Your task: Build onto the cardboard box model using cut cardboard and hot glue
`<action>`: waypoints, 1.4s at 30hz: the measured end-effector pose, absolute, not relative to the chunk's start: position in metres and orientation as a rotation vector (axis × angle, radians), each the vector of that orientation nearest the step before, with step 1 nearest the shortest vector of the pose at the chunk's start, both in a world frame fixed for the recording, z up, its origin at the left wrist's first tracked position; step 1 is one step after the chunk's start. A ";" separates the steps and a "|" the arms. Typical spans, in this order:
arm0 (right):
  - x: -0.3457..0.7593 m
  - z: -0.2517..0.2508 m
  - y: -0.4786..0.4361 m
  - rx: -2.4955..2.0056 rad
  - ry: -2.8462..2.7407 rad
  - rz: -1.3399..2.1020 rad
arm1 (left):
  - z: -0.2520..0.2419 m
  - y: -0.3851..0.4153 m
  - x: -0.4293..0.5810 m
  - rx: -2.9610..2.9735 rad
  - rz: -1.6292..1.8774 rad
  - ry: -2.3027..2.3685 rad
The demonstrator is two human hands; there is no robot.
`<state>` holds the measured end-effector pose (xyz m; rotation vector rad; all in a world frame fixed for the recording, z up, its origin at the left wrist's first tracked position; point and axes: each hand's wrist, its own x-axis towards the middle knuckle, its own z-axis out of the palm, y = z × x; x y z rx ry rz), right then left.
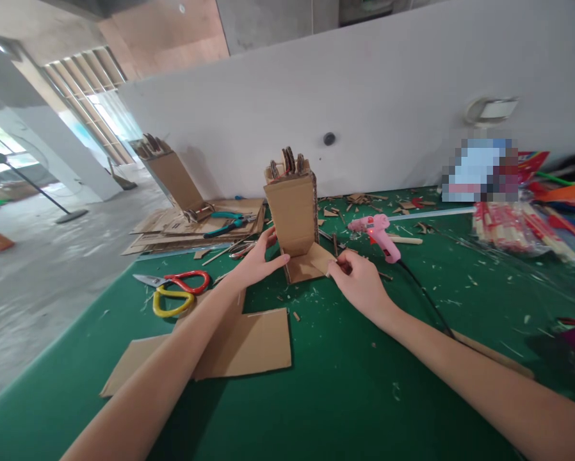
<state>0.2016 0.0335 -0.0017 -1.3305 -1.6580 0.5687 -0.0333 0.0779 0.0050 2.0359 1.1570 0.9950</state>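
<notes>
An upright cardboard box with rounded cardboard strips sticking out of its top stands on a flat cardboard base. My left hand grips its lower left side, thumb at the front edge of the base and fingers reaching behind. In my right hand, thumb and fingers pinch a small cardboard piece, which lies slanted against the front right of the box's foot. A pink glue gun rests just beyond my right hand. Beside my left forearm are scissors with red and yellow handles.
Flat cardboard pieces lie partly under my left forearm. At the back left, a similar cardboard box and teal-handled pliers rest on stacked cardboard. Scraps litter the green table. Plastic-wrapped sticks lie far right.
</notes>
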 end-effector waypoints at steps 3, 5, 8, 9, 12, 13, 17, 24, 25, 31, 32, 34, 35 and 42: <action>0.202 -0.001 0.033 -1.333 -1.628 0.537 | 0.004 0.078 -0.034 1.994 0.968 1.186; 0.202 -0.001 0.032 -1.326 -1.620 0.526 | 0.003 0.078 -0.034 1.953 0.976 1.171; 0.201 -0.001 0.032 -1.311 -1.617 0.511 | 0.003 0.080 -0.032 1.829 1.031 1.106; 0.201 -0.001 0.032 -1.308 -1.619 0.508 | 0.003 0.081 -0.032 1.769 1.053 1.081; 0.201 -0.001 0.031 -1.303 -1.626 0.493 | 0.004 0.083 -0.031 1.644 1.069 1.054; 0.201 -0.001 0.031 -1.305 -1.630 0.484 | 0.004 0.083 -0.031 1.638 1.058 1.076; 0.200 -0.001 0.032 -1.336 -1.645 0.449 | 0.006 0.083 -0.035 1.696 1.003 1.195; 0.201 -0.005 0.035 -1.344 -1.635 0.393 | 0.010 0.079 -0.032 1.820 1.059 1.426; 0.201 -0.005 0.036 -1.341 -1.630 0.395 | 0.011 0.079 -0.031 1.830 1.104 1.480; 0.201 -0.004 0.037 -1.349 -1.617 0.417 | 0.021 0.076 -0.021 1.944 1.313 1.491; 0.201 -0.003 0.037 -1.357 -1.617 0.418 | 0.022 0.076 -0.020 1.969 1.323 1.462; 0.200 -0.003 0.037 -1.377 -1.620 0.425 | 0.025 0.076 -0.017 2.014 1.327 1.412; 0.200 -0.003 0.037 -1.387 -1.621 0.431 | 0.026 0.076 -0.016 2.034 1.328 1.397; 0.201 -0.005 0.041 -1.411 -1.623 0.450 | 0.031 0.075 -0.015 2.068 1.292 1.493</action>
